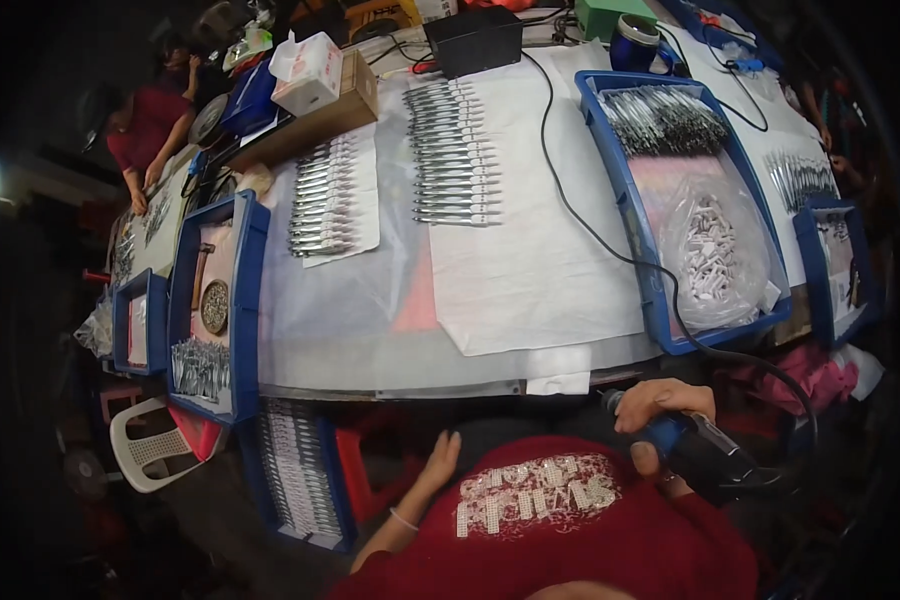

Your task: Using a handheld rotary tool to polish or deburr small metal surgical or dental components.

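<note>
At the left end of the worktop point(355, 362), a blue tray point(251, 270) holds a hammer point(200, 272), a bowl point(203, 304) and metal pieces point(202, 371). Two rows of slim rods point(457, 165) lie on the worktop's left and middle parts. Below its front edge, the left hand point(439, 463) rests with loosely extended fingers, nothing visible in it. Farther right, just before that edge, the right hand point(662, 405) grasps the power tool point(715, 455), whose cord point(595, 235) crosses the worktop.
</note>
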### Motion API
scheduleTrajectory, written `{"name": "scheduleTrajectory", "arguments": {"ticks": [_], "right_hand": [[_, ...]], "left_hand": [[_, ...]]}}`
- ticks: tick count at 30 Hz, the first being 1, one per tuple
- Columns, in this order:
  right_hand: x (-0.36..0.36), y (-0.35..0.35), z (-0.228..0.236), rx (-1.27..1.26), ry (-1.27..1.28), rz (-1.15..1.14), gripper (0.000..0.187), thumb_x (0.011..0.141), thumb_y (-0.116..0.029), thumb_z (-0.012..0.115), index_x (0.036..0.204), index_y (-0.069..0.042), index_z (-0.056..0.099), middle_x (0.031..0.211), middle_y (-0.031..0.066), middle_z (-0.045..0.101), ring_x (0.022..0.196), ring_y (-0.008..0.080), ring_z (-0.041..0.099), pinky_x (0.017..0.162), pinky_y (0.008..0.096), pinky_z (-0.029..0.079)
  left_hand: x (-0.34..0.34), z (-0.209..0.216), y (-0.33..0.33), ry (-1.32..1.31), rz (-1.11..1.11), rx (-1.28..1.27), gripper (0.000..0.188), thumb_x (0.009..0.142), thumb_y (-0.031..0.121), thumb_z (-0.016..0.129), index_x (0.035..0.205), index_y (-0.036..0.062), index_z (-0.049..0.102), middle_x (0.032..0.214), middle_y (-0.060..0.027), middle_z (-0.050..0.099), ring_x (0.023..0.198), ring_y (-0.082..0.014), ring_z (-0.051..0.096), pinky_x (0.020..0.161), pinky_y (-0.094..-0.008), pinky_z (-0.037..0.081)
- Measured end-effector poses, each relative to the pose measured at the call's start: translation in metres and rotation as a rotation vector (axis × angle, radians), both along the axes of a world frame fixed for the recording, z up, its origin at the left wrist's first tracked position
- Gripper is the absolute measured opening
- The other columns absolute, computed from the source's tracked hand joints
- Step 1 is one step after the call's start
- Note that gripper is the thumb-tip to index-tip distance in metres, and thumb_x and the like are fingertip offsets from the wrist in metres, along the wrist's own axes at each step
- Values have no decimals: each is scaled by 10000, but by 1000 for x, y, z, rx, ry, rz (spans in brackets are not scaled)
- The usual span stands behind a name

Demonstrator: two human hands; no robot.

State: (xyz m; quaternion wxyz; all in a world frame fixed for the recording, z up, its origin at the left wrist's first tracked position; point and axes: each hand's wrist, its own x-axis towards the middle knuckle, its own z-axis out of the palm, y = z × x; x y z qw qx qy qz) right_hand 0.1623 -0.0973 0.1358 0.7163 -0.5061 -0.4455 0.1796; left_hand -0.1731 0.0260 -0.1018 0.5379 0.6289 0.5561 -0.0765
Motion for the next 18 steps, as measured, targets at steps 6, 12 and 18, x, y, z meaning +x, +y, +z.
{"name": "scheduleTrajectory", "arguments": {"ticks": [6,12,18], "right_hand": [[8,26,-1,106,-61,141,538,690,-50,793,1133,-21,490,785,115,628,707,218,626,660,335,517],[7,35,0,70,-54,125,547,697,-63,802,1144,-26,490,785,114,633,695,214,635,640,334,531],[7,28,0,26,-135,74,552,698,-103,817,1141,-31,495,777,107,641,677,207,640,639,323,532]], "left_hand": [[55,143,66,-419,-280,-541,347,940,143,587,1239,-28,540,1138,-91,626,1031,-143,593,924,-273,465],[173,206,166,-632,-620,503,202,837,42,620,1037,13,620,919,-141,643,835,-260,636,752,-326,497],[263,147,254,-645,-741,1049,150,769,66,654,912,44,615,877,-119,628,863,-320,596,746,-426,464]]}}
